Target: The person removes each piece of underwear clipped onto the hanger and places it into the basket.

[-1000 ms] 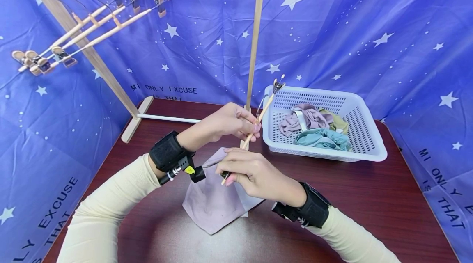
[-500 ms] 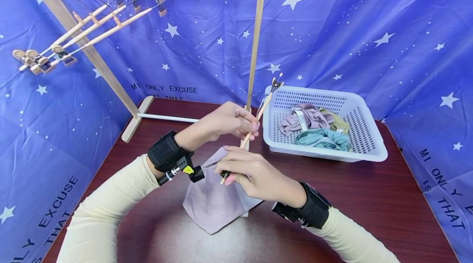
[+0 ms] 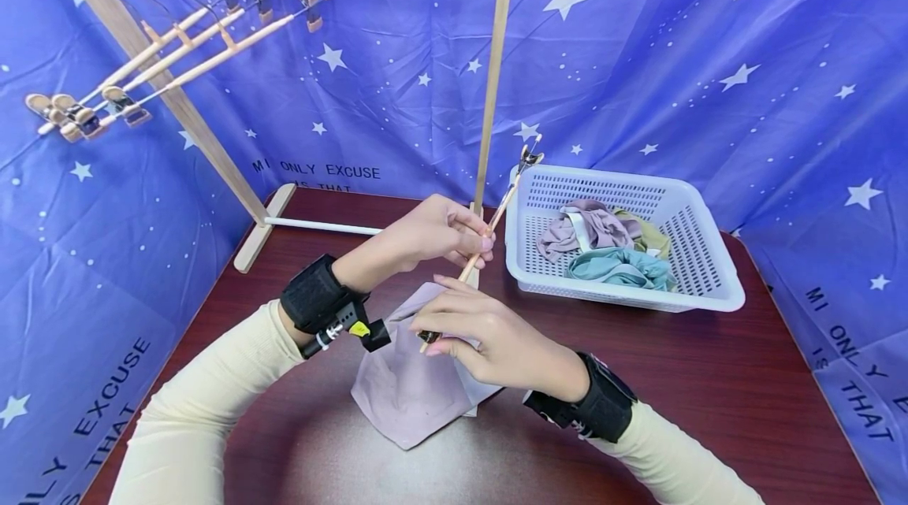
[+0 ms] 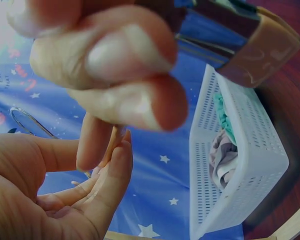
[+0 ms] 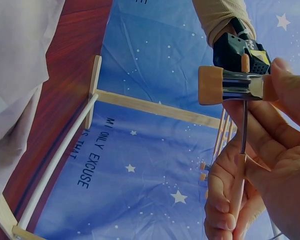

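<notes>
A wooden clip hanger (image 3: 499, 213) slants up toward the basket, above the table. My left hand (image 3: 443, 233) pinches its bar near the middle. At the near end, my right hand (image 3: 489, 332) grips a clip (image 5: 235, 86) between thumb and fingers; its wooden pads are large in the right wrist view. The other clip (image 3: 528, 157) sits at the far end, with nothing in it. Below the hands a lilac cloth (image 3: 407, 402) lies folded on the table, partly hidden by the right hand. In the left wrist view, right-hand fingers (image 4: 135, 55) fill the foreground.
A white plastic basket (image 3: 695, 300) at the back right holds crumpled lilac, teal (image 3: 620, 267) and olive garments. At the back left stands a wooden rack (image 3: 493, 95) with several clip hangers (image 3: 199, 68) on its rail. A starry blue curtain (image 3: 638, 40) surrounds the table.
The hanger's far end has swung slightly left and the bar has turned a little. Both hands keep their hold almost in place, and the lilac cloth lies as before.
</notes>
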`<state>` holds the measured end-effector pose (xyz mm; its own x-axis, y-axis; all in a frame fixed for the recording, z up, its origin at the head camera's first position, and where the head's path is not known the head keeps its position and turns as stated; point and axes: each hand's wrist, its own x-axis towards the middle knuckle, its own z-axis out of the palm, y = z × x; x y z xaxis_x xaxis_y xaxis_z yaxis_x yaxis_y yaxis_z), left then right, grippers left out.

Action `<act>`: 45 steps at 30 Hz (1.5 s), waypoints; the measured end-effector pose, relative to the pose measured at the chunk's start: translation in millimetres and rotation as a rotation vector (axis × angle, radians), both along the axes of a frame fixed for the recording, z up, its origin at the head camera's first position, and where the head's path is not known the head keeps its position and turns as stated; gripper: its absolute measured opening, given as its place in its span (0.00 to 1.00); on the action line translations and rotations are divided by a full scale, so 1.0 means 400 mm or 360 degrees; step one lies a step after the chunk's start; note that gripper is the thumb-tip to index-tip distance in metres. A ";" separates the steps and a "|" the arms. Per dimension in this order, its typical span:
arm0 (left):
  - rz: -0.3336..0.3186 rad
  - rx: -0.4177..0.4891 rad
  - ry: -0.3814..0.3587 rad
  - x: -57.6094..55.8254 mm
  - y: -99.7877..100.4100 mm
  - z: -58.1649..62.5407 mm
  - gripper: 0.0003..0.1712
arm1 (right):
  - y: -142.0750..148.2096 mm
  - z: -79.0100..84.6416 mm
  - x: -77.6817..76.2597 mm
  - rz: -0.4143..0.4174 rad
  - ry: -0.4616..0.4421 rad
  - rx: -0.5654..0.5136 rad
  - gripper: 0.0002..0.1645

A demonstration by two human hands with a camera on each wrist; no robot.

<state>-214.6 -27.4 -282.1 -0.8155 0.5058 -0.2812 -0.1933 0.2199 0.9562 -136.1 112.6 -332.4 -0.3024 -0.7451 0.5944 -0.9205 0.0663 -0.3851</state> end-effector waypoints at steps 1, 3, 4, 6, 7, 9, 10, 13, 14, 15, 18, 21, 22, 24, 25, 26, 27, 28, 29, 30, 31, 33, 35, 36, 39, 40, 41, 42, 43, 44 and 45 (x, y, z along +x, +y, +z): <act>0.0008 0.0000 0.0003 0.000 0.000 -0.001 0.08 | 0.000 0.000 0.001 -0.0006 -0.0001 0.0004 0.14; 0.0016 0.0000 0.0017 0.000 -0.001 -0.003 0.08 | 0.000 -0.001 0.001 -0.0012 0.0001 0.0009 0.16; 0.0021 0.0000 0.0022 0.000 -0.002 -0.005 0.09 | -0.001 -0.001 0.001 -0.0015 0.0002 0.0009 0.17; 0.0028 -0.0008 0.0036 0.001 -0.003 -0.005 0.09 | -0.001 0.000 0.000 -0.0017 0.0005 0.0001 0.18; 0.0028 -0.0011 0.0041 0.001 -0.004 -0.006 0.09 | -0.002 0.000 0.000 -0.0015 0.0005 -0.0007 0.19; 0.0030 -0.0025 0.0054 0.003 -0.005 -0.005 0.09 | -0.001 0.001 -0.001 -0.0017 0.0007 -0.0018 0.20; 0.0032 -0.0034 0.0060 0.004 -0.006 -0.004 0.09 | -0.001 0.002 -0.001 -0.0021 0.0008 -0.0023 0.20; 0.0040 -0.0059 0.0080 0.005 -0.009 -0.004 0.09 | 0.000 0.005 -0.001 -0.0037 0.0006 -0.0032 0.21; 0.0045 -0.0066 0.0086 0.005 -0.010 -0.004 0.10 | 0.001 0.006 -0.001 -0.0045 0.0006 -0.0032 0.21; 0.0047 -0.0068 0.0091 0.005 -0.011 -0.005 0.09 | 0.002 0.006 -0.001 -0.0047 0.0007 -0.0035 0.22; 0.0050 -0.0064 0.0103 0.004 -0.014 -0.006 0.08 | 0.004 0.008 -0.001 -0.0049 0.0007 -0.0051 0.21; 0.0042 -0.0047 0.0110 0.004 -0.019 -0.007 0.08 | 0.008 0.007 -0.001 -0.0060 0.0005 -0.0067 0.20; 0.0041 -0.0041 0.0110 0.004 -0.020 -0.008 0.08 | 0.010 0.007 -0.001 -0.0067 0.0000 -0.0070 0.20; 0.0046 -0.0030 0.0106 0.003 -0.023 -0.010 0.09 | 0.015 0.006 -0.001 -0.0088 -0.0022 -0.0072 0.19; 0.0050 -0.0024 0.0104 0.003 -0.025 -0.010 0.09 | 0.017 0.005 -0.001 -0.0097 -0.0037 -0.0076 0.19; 0.0055 -0.0019 0.0103 0.004 -0.026 -0.011 0.09 | 0.019 0.005 -0.001 -0.0107 -0.0053 -0.0078 0.19; 0.0058 -0.0013 0.0104 0.004 -0.027 -0.011 0.09 | 0.021 0.005 0.000 -0.0116 -0.0066 -0.0082 0.19; 0.0058 -0.0006 0.0106 0.004 -0.028 -0.011 0.10 | 0.024 0.005 0.000 -0.0125 -0.0082 -0.0085 0.18; 0.0060 -0.0001 0.0110 0.005 -0.029 -0.011 0.10 | 0.026 0.005 0.001 -0.0136 -0.0094 -0.0088 0.18; 0.0061 0.0010 0.0108 0.005 -0.030 -0.011 0.10 | 0.028 0.006 0.002 -0.0144 -0.0103 -0.0093 0.18; 0.0057 0.0019 0.0111 0.005 -0.031 -0.012 0.10 | 0.030 0.006 0.002 -0.0150 -0.0108 -0.0102 0.18; 0.0051 0.0033 0.0121 0.005 -0.034 -0.013 0.10 | 0.032 0.007 0.002 -0.0158 -0.0111 -0.0118 0.19; 0.0048 0.0042 0.0139 0.003 -0.038 -0.013 0.10 | 0.033 0.009 0.001 -0.0154 -0.0118 -0.0139 0.19; 0.0046 0.0043 0.0148 0.003 -0.040 -0.013 0.10 | 0.033 0.009 -0.001 -0.0143 -0.0114 -0.0155 0.19; 0.0047 0.0045 0.0175 0.003 -0.048 -0.012 0.10 | 0.035 0.009 -0.005 -0.0124 -0.0100 -0.0186 0.19; 0.0050 0.0047 0.0179 0.003 -0.051 -0.011 0.10 | 0.036 0.008 -0.006 -0.0120 -0.0096 -0.0191 0.19; 0.0057 0.0047 0.0180 0.003 -0.054 -0.010 0.10 | 0.037 0.006 -0.008 -0.0122 -0.0089 -0.0194 0.20; 0.0063 0.0045 0.0183 0.003 -0.058 -0.009 0.11 | 0.039 0.004 -0.010 -0.0125 -0.0079 -0.0196 0.20; 0.0071 0.0049 0.0180 0.003 -0.061 -0.009 0.11 | 0.041 0.001 -0.012 -0.0133 -0.0077 -0.0194 0.20; 0.0079 0.0052 0.0178 0.003 -0.064 -0.008 0.12 | 0.042 -0.001 -0.014 -0.0138 -0.0076 -0.0194 0.21; 0.0086 0.0054 0.0173 0.002 -0.067 -0.008 0.12 | 0.044 -0.004 -0.016 -0.0144 -0.0075 -0.0190 0.21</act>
<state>-213.6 -54.0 -285.2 -0.8665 0.4680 -0.1735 -0.0991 0.1794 0.9788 -142.6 130.2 -333.9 -0.3949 -0.6384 0.6607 -0.8935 0.0995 -0.4379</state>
